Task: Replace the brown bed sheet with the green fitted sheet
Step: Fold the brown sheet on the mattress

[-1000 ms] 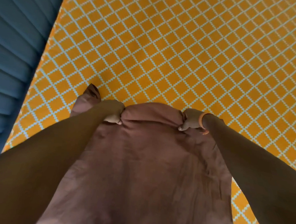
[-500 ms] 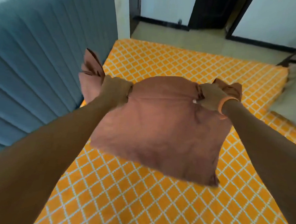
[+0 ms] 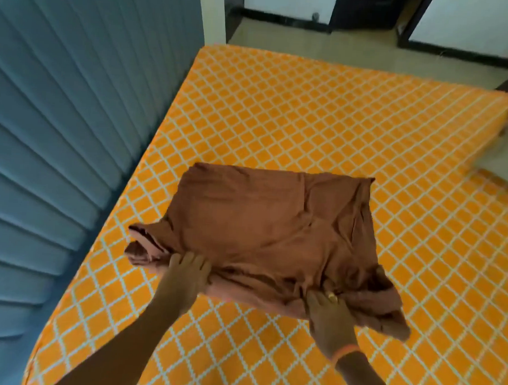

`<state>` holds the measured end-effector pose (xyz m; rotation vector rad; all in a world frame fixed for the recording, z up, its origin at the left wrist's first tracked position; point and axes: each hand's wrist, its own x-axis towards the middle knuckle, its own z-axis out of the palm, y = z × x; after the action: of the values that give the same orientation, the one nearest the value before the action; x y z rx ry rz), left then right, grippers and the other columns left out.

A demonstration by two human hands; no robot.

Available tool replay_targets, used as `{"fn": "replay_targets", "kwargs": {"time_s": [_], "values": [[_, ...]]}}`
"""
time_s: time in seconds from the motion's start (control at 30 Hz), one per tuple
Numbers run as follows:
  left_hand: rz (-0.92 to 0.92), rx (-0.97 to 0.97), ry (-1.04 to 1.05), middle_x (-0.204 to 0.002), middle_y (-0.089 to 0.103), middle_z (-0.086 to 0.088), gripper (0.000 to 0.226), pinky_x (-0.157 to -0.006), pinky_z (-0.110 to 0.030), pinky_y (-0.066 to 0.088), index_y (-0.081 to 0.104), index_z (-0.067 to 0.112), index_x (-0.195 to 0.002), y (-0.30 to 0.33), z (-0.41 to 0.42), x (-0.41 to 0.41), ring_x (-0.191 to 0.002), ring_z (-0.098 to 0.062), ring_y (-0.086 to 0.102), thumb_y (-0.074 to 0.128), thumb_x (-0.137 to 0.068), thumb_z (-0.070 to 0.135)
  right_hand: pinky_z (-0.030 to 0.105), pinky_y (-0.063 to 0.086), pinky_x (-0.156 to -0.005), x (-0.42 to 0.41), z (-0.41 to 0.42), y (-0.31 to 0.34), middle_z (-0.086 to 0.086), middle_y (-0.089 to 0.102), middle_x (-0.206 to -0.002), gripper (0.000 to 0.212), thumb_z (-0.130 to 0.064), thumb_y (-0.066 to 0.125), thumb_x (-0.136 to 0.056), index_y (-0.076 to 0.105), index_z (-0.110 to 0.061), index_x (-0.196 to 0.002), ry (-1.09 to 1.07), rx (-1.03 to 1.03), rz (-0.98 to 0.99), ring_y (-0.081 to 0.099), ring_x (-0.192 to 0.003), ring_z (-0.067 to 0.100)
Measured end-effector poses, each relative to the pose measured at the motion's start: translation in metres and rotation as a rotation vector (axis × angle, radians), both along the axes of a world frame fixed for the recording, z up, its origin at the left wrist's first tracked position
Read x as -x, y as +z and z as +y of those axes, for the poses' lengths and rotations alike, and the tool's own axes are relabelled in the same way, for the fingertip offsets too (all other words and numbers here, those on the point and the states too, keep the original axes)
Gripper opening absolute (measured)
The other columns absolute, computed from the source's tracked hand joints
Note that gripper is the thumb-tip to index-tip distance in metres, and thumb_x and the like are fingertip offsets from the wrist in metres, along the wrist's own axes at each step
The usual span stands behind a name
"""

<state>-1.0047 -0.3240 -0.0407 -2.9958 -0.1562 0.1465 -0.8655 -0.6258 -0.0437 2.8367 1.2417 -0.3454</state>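
Head view: the brown bed sheet [image 3: 268,231], folded into a rough rectangle, lies on the bare orange mattress [image 3: 324,119], off the bed's corners. Left hand [image 3: 188,270] and right hand [image 3: 328,314] each grip its near edge, probably to fold it. No green sheet shows.

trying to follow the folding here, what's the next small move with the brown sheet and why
Probably fold the near edge forward once more. The brown sheet lies roughly folded on the mattress, and the left hand and right hand both grip that bunched near edge.
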Motion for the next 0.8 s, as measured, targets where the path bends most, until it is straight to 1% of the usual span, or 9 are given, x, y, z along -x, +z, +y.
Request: {"fn": "replay_targets", "kwargs": {"time_s": [0.1, 0.17, 0.23, 0.3, 0.47, 0.53, 0.6, 0.7, 0.8], "values": [[0.268, 0.08, -0.042, -0.083, 0.063, -0.009, 0.035, -0.069, -0.04, 0.036, 0.074, 0.012, -0.086, -0.054, -0.041, 0.058, -0.082, -0.029, 0.048, 0.063, -0.055, 0.025, 0.051, 0.051, -0.073, 0.056, -0.027, -0.052, 0.014, 0.062, -0.122, 0.076, -0.014, 0.082, -0.055, 0.051, -0.018, -0.125, 0.025, 0.342, 0.277, 0.067, -0.092, 0.033], [0.44, 0.14, -0.075, -0.109, 0.064, -0.011, 0.057, -0.082, -0.042, 0.045, 0.074, 0.012, -0.107, -0.076, -0.06, 0.084, -0.106, -0.033, 0.054, 0.077, -0.051, 0.025, 0.055, 0.036, -0.1, 0.076, -0.04, -0.066, 0.012, 0.021, -0.161, 0.074, -0.02, 0.061, -0.081, 0.031, -0.021, -0.148, 0.052, 0.473, 0.411, 0.05, -0.127, 0.031], [0.539, 0.231, -0.058, -0.122, 0.058, -0.006, 0.056, -0.089, -0.039, 0.047, 0.07, 0.019, -0.116, -0.086, -0.075, 0.095, -0.115, -0.026, 0.05, 0.072, -0.061, 0.027, 0.043, 0.043, -0.099, 0.076, -0.039, -0.062, 0.013, 0.032, -0.156, 0.059, -0.031, 0.049, -0.086, 0.037, -0.021, -0.143, 0.002, 0.444, 0.472, 0.054, -0.123, 0.03], [0.422, 0.289, -0.103, -0.095, 0.067, 0.001, 0.037, -0.074, -0.028, 0.051, 0.075, 0.02, -0.087, -0.092, -0.085, 0.092, -0.093, -0.017, 0.052, 0.06, -0.054, 0.028, 0.036, 0.052, -0.079, 0.063, -0.028, -0.055, 0.012, 0.064, -0.118, 0.046, -0.047, 0.039, -0.079, 0.057, -0.021, -0.112, -0.082, 0.291, 0.385, 0.064, -0.099, 0.033], [0.039, 0.39, -0.071, -0.1, 0.06, -0.01, 0.038, -0.076, -0.036, 0.04, 0.066, 0.014, -0.093, -0.078, -0.115, 0.033, -0.091, -0.03, 0.057, 0.049, -0.065, 0.032, 0.037, 0.053, -0.069, 0.01, -0.012, -0.057, 0.009, 0.068, -0.088, 0.048, -0.059, 0.046, -0.085, 0.063, -0.015, -0.089, -0.303, -0.033, 0.176, 0.066, -0.085, 0.035], [0.046, 0.425, 0.045, -0.13, 0.053, -0.015, 0.06, -0.087, -0.043, 0.044, 0.058, 0.013, -0.125, -0.083, -0.127, 0.012, -0.112, -0.037, 0.053, 0.053, -0.072, 0.043, 0.046, 0.052, -0.082, 0.005, -0.012, -0.069, 0.014, 0.064, -0.116, 0.067, -0.067, 0.041, -0.084, 0.06, -0.01, -0.115, -0.306, -0.086, 0.087, 0.061, -0.102, 0.039], [0.166, 0.435, 0.111, -0.153, 0.036, -0.016, 0.087, -0.102, -0.055, 0.038, 0.04, 0.016, -0.149, -0.096, -0.137, 0.002, -0.136, -0.041, 0.037, 0.057, -0.074, 0.059, 0.062, 0.034, -0.104, 0.014, -0.019, -0.086, 0.015, 0.027, -0.158, 0.09, -0.076, 0.04, -0.082, 0.033, -0.016, -0.149, -0.29, 0.022, 0.156, 0.032, -0.141, 0.039], [0.336, 0.374, 0.079, -0.163, 0.019, -0.015, 0.111, -0.106, -0.069, 0.027, 0.026, 0.017, -0.155, -0.119, -0.156, 0.009, -0.148, -0.041, 0.018, 0.058, -0.066, 0.074, 0.073, 0.01, -0.108, 0.043, -0.058, -0.119, 0.006, -0.021, -0.163, 0.1, -0.085, 0.027, -0.081, -0.009, -0.032, -0.156, -0.269, 0.208, 0.256, -0.011, -0.151, 0.034], [0.492, 0.374, 0.09, -0.162, 0.019, -0.019, 0.111, -0.107, -0.07, 0.026, 0.03, 0.012, -0.154, -0.134, -0.174, 0.032, -0.149, -0.042, 0.017, 0.066, -0.063, 0.064, 0.072, 0.017, -0.108, 0.068, -0.108, -0.131, -0.001, -0.015, -0.165, 0.09, -0.084, 0.009, -0.082, -0.002, -0.036, -0.157, -0.354, 0.28, 0.274, 0.001, -0.152, 0.035]]}}
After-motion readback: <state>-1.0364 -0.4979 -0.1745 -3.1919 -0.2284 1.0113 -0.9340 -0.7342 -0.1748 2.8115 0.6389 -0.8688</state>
